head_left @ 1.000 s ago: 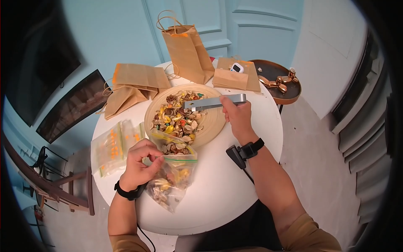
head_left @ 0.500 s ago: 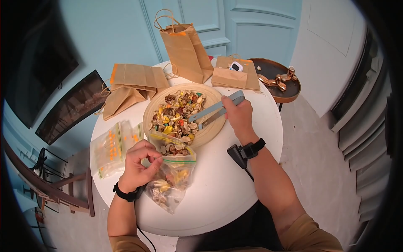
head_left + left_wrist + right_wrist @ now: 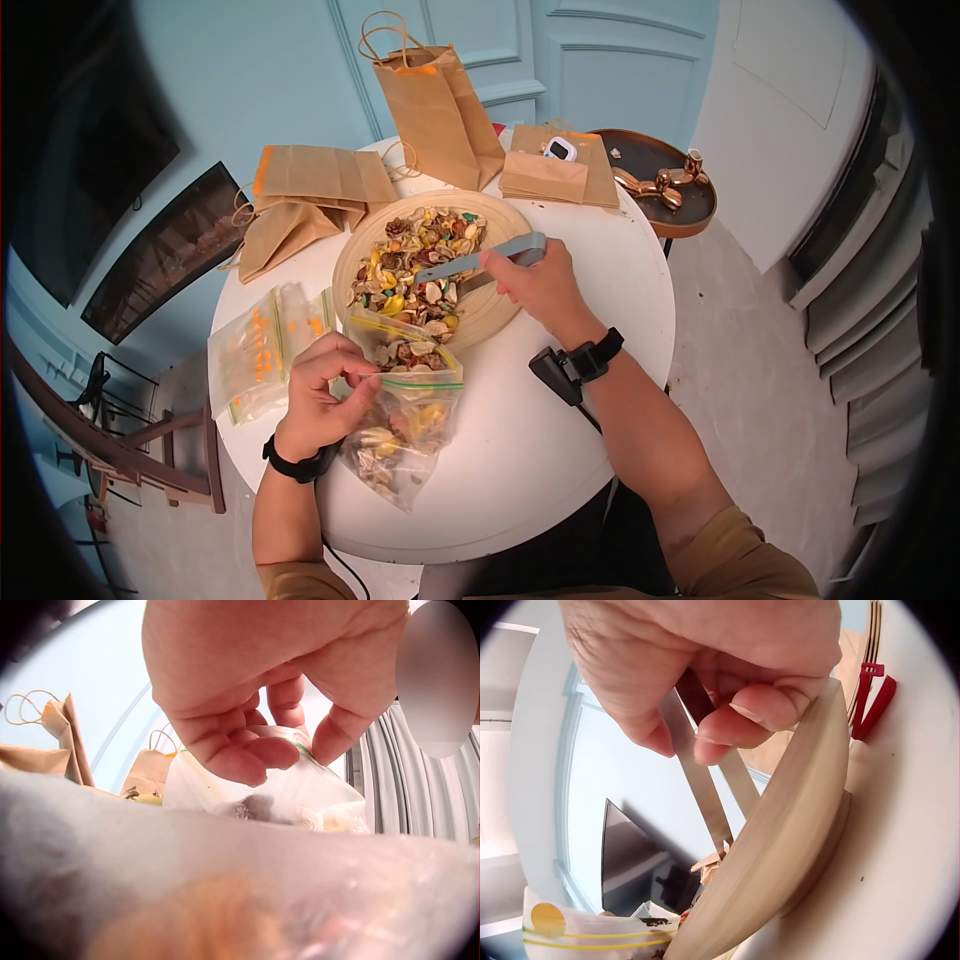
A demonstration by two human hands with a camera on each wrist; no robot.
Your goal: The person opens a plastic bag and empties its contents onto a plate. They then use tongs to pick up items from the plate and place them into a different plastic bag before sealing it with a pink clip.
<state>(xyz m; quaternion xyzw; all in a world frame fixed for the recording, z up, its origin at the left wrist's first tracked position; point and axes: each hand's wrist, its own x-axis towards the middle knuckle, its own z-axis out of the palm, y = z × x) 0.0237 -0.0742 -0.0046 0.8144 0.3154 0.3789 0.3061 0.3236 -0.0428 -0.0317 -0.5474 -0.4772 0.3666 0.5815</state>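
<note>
Potpourri (image 3: pixel 410 262) of dried petals, cones and yellow pieces lies on a round wooden plate (image 3: pixel 502 215). My right hand (image 3: pixel 542 288) grips grey metal tongs (image 3: pixel 450 266) near their bend. The tongs' two arms stand apart, their tips down among the dried pieces. My left hand (image 3: pixel 325 395) pinches the top edge of a clear zip bag (image 3: pixel 415 470) between thumb and fingers. Partly filled with potpourri, this bag has its mouth spread beside the plate's near rim. In the left wrist view, the thumb and fingertips meet at the bag's green zip line (image 3: pixel 304 750).
Flat zip bags (image 3: pixel 250 355) with orange marks lie at the left. Brown paper bags (image 3: pixel 435 115) stand and lie along the back. A white timer (image 3: pixel 560 149) rests on folded paper bags. Beyond the table is a dark tray (image 3: pixel 640 150) with a copper-coloured figurine (image 3: pixel 665 185).
The tongs first lay over the plate with their arms close together. They spread and dipped into the potpourri, and the right hand has since moved left with them. The left hand keeps its pinch.
</note>
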